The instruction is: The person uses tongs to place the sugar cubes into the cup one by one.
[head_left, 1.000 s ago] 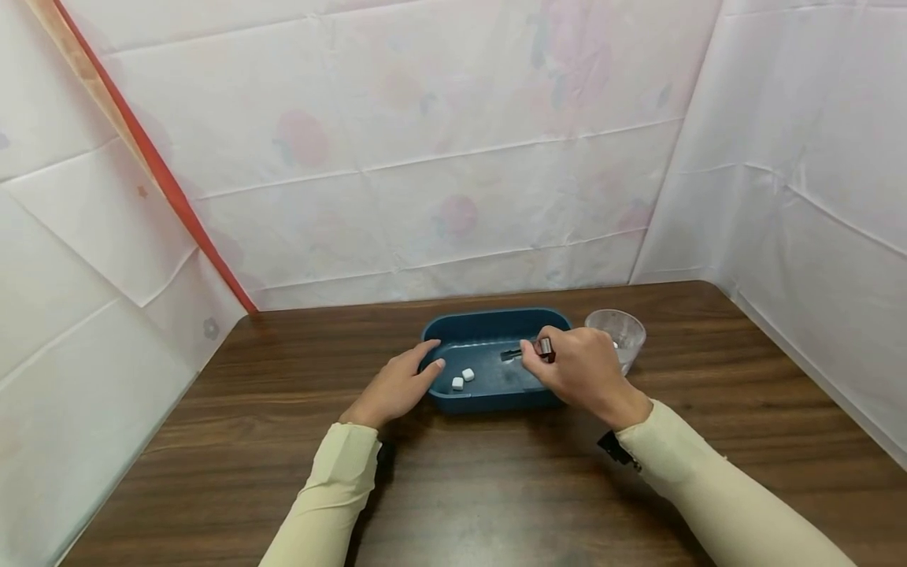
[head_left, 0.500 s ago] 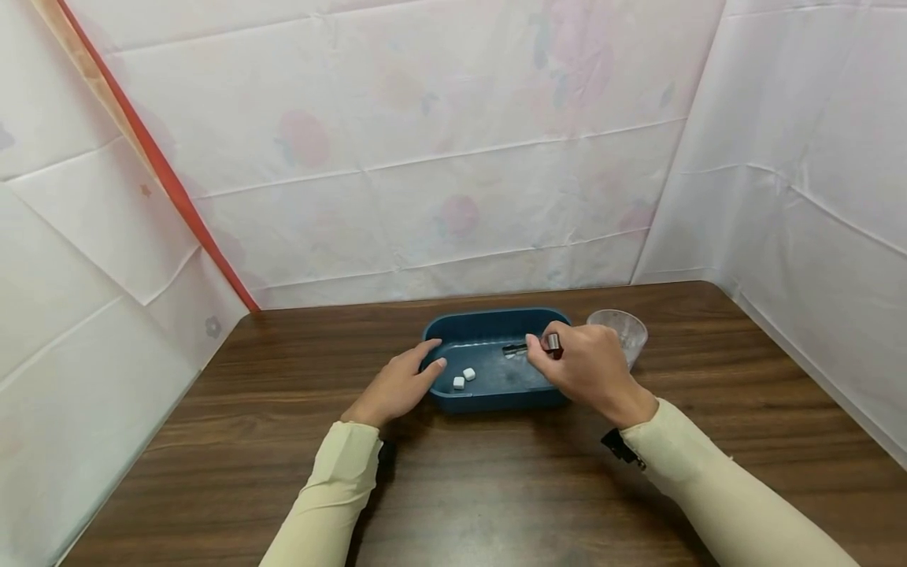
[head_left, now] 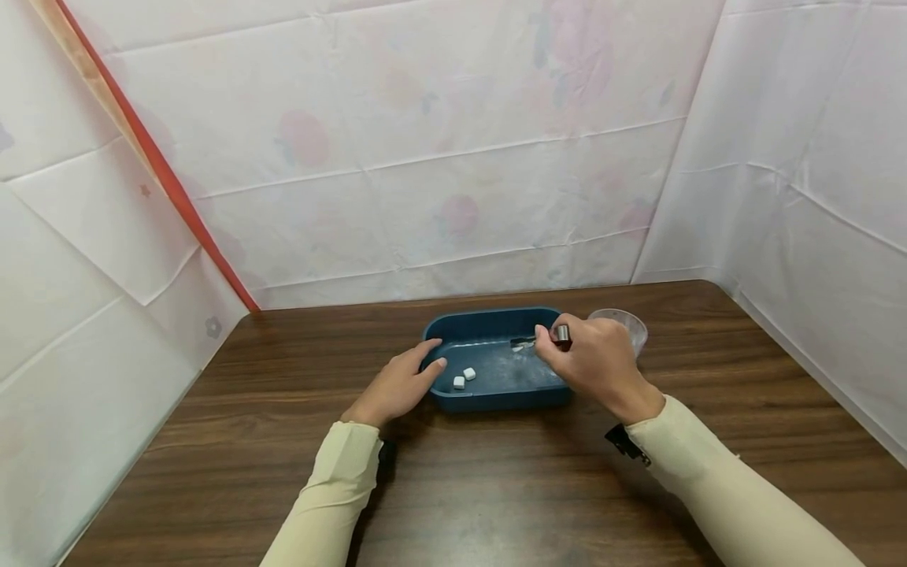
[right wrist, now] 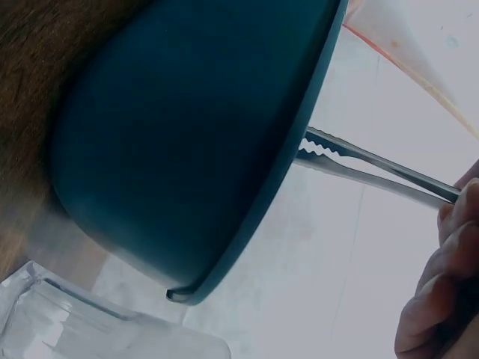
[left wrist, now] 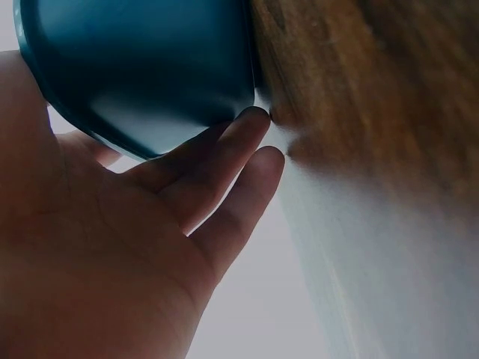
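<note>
My left hand [head_left: 392,387] holds the left end of a blue rectangular tray [head_left: 489,400], thumb and index finger over the rim and other fingers along the outer wall. Two small white cubes [head_left: 459,383] lie on the tray floor near that hand. Over the tray's right side, my right hand [head_left: 598,358] grips small metal tongs [head_left: 563,334]. Their toothed arms [right wrist: 359,157] show in the right wrist view, with the tips hidden behind the tray wall. Something white shows at the tips in the head view; I cannot tell whether it is held.
A clear glass [head_left: 633,324], partly hidden by my right hand, stands close to the tray's right end. The wooden table [head_left: 298,346] meets a patterned white sheet [head_left: 397,197] at the back, with more sheeting on both sides.
My right hand has shifted slightly to the right and up with the tongs, whose tips have moved the same way over the tray. My left hand and the two cubes stay put.
</note>
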### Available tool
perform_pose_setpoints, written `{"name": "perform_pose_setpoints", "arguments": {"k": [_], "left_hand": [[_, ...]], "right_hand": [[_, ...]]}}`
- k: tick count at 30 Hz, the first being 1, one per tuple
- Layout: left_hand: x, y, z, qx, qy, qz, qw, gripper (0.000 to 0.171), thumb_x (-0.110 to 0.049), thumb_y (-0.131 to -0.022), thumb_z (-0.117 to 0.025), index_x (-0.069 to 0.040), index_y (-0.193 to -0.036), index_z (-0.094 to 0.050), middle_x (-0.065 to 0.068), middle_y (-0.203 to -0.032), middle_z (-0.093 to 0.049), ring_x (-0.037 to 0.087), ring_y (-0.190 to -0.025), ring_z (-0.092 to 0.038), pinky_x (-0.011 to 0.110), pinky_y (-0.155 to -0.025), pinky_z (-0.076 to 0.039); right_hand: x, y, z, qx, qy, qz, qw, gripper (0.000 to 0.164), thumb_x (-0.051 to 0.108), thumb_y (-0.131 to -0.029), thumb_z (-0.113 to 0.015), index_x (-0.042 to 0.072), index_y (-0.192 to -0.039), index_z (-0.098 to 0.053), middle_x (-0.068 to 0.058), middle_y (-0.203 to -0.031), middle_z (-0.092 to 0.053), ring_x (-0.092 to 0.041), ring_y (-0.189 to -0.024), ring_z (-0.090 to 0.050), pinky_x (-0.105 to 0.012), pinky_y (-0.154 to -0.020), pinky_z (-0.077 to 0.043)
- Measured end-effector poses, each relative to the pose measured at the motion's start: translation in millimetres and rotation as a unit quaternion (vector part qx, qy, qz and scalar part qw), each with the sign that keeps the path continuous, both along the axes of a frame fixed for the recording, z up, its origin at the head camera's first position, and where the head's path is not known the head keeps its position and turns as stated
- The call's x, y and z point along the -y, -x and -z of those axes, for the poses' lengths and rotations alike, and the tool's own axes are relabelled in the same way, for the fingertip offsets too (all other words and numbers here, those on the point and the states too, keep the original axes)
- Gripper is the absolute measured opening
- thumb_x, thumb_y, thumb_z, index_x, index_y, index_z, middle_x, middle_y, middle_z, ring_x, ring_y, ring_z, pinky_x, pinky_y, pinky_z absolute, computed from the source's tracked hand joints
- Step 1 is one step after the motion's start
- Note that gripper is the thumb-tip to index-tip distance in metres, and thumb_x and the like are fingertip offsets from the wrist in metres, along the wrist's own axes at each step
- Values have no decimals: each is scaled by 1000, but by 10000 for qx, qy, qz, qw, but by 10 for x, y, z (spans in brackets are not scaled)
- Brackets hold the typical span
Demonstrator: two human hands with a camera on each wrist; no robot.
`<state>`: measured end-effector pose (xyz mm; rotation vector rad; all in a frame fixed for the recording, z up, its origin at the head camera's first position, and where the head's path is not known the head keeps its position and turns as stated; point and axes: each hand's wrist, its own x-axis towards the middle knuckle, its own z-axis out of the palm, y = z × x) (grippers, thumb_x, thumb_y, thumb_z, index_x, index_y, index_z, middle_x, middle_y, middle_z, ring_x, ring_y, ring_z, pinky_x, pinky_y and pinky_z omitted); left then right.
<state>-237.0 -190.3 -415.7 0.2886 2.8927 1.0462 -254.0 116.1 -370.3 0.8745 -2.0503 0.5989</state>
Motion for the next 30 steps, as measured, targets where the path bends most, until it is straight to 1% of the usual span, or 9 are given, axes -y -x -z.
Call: {"name": "perform_pose_setpoints", "arguments": {"k": [6, 11, 16, 20, 24, 30], "left_hand": [[-18, -24, -11, 2, -21, -7, 10000, 58, -45, -106, -47, -16, -156, -39, 6, -156, -40, 29, -142, -39, 53, -113, -33], [-27, -22, -30, -12, -70, -5, 10000, 58, -44, -106, -47, -16, -156, -38, 6, -157, -39, 29, -142, -39, 54, -113, -33], [-22, -33, -37, 38, -41, -29, 10000, 57, -43, -106, -48, -16, -156, -38, 6, -157, -39, 29, -142, -39, 54, -113, -33], [-31, -30, -37, 36, -26, -34, 10000, 57, -42, -106, -48, -16, -156, -39, 6, -156, -40, 29, -142, -39, 55, -113, -33], [-24, -10, -4, 5, -35, -75, 10000, 56, -43, -106, -48, -17, -155, -40, 6, -156, -41, 29, -142, -39, 55, -113, -33], [-20, -6, 49, 26, 18, -60, 10000, 57, -43, -105, -49, -15, -155, -41, 7, -155, -43, 30, -141, -40, 55, -113, -33]], "right_hand": [[-27, 1, -33, -120, 20, 55, 9999, 33, 18, -86, -68, 17, -60, -47, 11, -48, -33, 0, -42, -25, -22, -38, -20], [-55, 5, -86, -220, 35, 64, 9997, 32, 17, -86, -67, 15, -60, -49, 9, -48, -35, -1, -42, -27, -23, -40, -22], [-91, -11, -121, -179, 84, 211, 9996, 29, 18, -86, -69, 15, -61, -54, 9, -47, -38, -1, -42, -28, -25, -40, -24], [-119, -11, -146, -108, 96, 245, 9996, 31, 17, -86, -68, 16, -60, -52, 10, -48, -35, -1, -43, -26, -25, -40, -23], [-140, 7, -139, -25, 79, 217, 9997, 32, 16, -86, -70, 18, -60, -50, 11, -48, -32, -1, -43, -26, -25, -40, -22], [-176, -19, -51, 139, 90, 343, 9993, 25, 17, -84, -71, 15, -64, -58, 9, -49, -42, -2, -43, -35, -25, -40, -31]]}}
